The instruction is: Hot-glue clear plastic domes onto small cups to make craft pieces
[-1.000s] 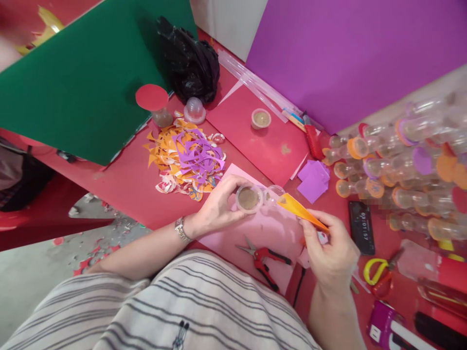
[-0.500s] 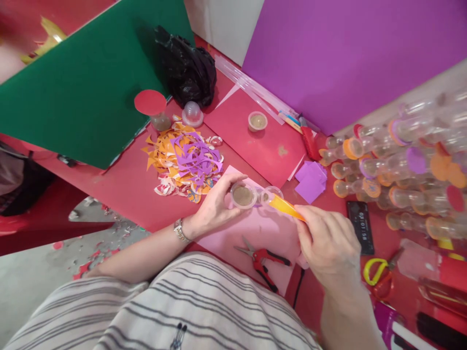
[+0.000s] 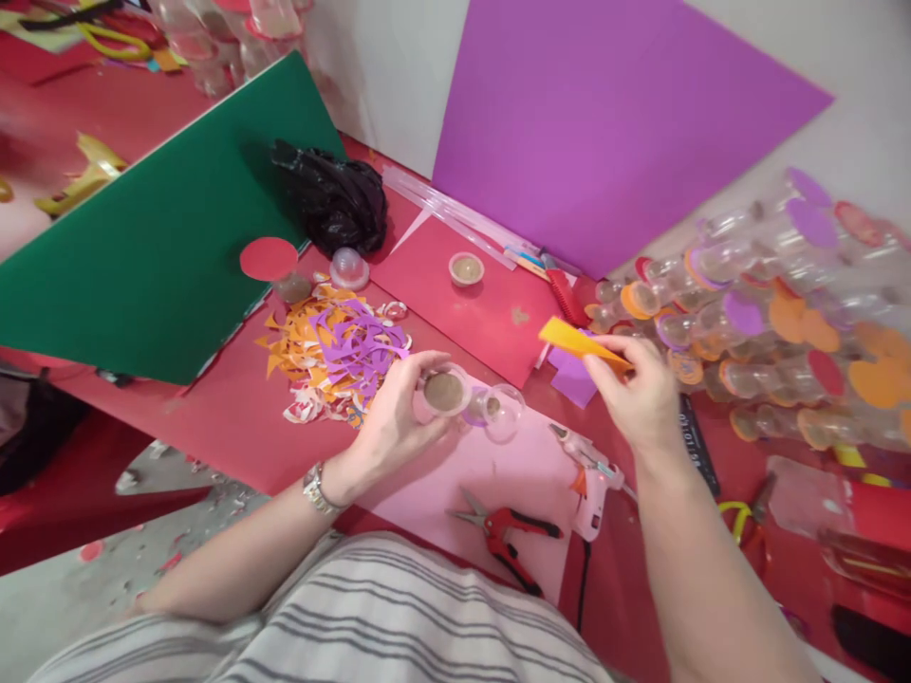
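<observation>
My left hand (image 3: pixel 399 413) grips a clear plastic cup (image 3: pixel 445 391) with grey-brown, sand-like material in it. Joined or touching at its right is a second clear, rounded plastic piece (image 3: pixel 502 410) with a purple band; whether they are fixed together I cannot tell. Raised at the right, my right hand (image 3: pixel 641 394) pinches a folded yellow-orange strip (image 3: pixel 580 343), apart from the cup and above some purple paper squares (image 3: pixel 573 379). Below the cup lies a pink sheet (image 3: pixel 455 484) with red-handled snips (image 3: pixel 509 531) on it and a glue gun (image 3: pixel 590 484) at its right edge.
A pile of orange and purple scraps (image 3: pixel 342 341) lies left of my hands. Behind stand a small cup of sand-like material (image 3: pixel 466 270), a black plastic bag (image 3: pixel 338 204) and a green board (image 3: pixel 177 228). Stacked clear plastic shapes (image 3: pixel 754 313) fill the right, near a phone (image 3: pixel 696 446).
My right hand has lifted the yellow-orange strip up and away from the plastic pieces. The glue gun has come into fuller view. My left hand keeps the cup; the camera view has shifted.
</observation>
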The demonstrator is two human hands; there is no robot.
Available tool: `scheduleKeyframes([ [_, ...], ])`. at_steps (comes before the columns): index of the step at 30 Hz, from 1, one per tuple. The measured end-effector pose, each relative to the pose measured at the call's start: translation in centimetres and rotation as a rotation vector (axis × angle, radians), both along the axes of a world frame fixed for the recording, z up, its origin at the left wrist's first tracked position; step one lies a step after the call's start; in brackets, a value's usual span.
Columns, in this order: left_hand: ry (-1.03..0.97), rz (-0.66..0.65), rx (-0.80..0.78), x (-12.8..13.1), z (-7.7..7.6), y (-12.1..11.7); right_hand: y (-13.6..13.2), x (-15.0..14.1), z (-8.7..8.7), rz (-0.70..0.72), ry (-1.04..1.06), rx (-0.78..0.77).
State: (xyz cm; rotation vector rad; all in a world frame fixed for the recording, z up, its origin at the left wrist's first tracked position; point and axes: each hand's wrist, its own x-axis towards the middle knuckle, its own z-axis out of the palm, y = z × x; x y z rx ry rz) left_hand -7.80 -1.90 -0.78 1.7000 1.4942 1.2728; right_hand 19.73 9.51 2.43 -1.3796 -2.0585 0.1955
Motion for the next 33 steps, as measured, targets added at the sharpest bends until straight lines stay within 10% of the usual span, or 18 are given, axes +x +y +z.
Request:
scheduleKeyframes([
  [11,0.392,-0.177,0.093,-0.9,3.3,7.1,9.9,-5.3,-3.8,-0.019,-0.310,-0.109],
  [20,0.627,-0.321,-0.107,1.4,1.6,12.4,7.0,-3.0,-2.3,-0.001,-0.504,-0.048],
  [33,0.746,-0.364,-0.166,0.6,-0.1,13.3,4.9,0.2,-2.9,0.073,-0.692,-0.052],
])
